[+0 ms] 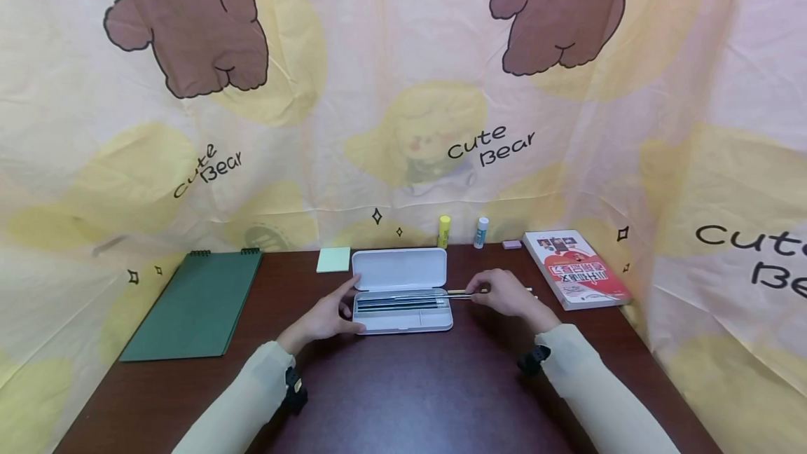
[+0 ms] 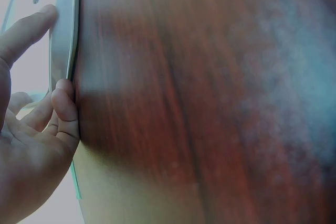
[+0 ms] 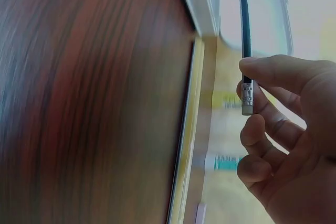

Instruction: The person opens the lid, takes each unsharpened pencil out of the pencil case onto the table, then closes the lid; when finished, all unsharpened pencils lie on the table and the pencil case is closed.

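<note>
The left hand (image 1: 324, 315) grips the opened pencil case (image 1: 386, 321) at its nine o'clock end; the right hand (image 1: 502, 293) pinches a pencil (image 3: 245, 35) near the eraser (image 3: 247, 110), at three o'clock. Better to keep it level.

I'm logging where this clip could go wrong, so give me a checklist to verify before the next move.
1. Pencil case open: ok, its lid is tipped back.
2. Case held: ok, the left hand grips its left end.
3. Pencil held: ok, the right hand pinches it near the eraser end.
4. Held pencil's far end clear of the pencils inside: cannot tell from these views.
5. Book away from the case: ok, it lies apart, to the right.
</note>
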{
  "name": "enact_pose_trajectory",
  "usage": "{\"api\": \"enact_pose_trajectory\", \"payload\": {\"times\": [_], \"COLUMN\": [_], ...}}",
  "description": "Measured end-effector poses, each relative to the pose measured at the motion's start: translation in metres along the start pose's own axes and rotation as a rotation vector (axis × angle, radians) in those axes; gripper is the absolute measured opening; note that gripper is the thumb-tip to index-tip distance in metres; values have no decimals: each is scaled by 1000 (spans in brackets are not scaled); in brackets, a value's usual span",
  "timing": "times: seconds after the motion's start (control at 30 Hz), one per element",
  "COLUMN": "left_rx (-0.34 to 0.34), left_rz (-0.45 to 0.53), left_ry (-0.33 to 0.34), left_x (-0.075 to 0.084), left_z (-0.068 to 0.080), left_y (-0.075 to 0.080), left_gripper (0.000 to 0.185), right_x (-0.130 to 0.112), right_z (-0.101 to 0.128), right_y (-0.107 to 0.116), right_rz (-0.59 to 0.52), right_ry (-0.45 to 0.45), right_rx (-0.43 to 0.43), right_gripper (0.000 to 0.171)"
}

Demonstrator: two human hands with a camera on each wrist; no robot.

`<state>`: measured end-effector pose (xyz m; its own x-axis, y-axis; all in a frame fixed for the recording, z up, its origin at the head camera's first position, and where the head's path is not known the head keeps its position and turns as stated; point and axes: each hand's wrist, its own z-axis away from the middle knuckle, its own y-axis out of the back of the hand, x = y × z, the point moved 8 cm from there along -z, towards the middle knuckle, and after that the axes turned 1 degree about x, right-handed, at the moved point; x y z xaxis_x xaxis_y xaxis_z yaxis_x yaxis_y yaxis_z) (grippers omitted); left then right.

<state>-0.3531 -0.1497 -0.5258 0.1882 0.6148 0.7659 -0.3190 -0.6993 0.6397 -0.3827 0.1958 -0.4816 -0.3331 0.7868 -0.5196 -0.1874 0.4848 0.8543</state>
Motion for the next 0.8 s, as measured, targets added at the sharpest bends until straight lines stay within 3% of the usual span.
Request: {"api": "enact_pose_trajectory", "payload": {"times": [0.33,0.6,0.8], "left_rx": [5,2,3], "left_rz": [1,-2,1], "left_ry": [6,3,-1], "left_x": [1,0,0], "left_z": [1,1,0], "left_y": [0,0,1], "left_gripper": [112,112,112], "right_x": [52,82,97], "right_z": [17,30,38], "right_y": [24,34,36], "right_rz": [3,-54,-30], "right_ry": [-85,-148,-196], "right_rx": [11,-10,-24], "right_gripper": [9,10,11]}}
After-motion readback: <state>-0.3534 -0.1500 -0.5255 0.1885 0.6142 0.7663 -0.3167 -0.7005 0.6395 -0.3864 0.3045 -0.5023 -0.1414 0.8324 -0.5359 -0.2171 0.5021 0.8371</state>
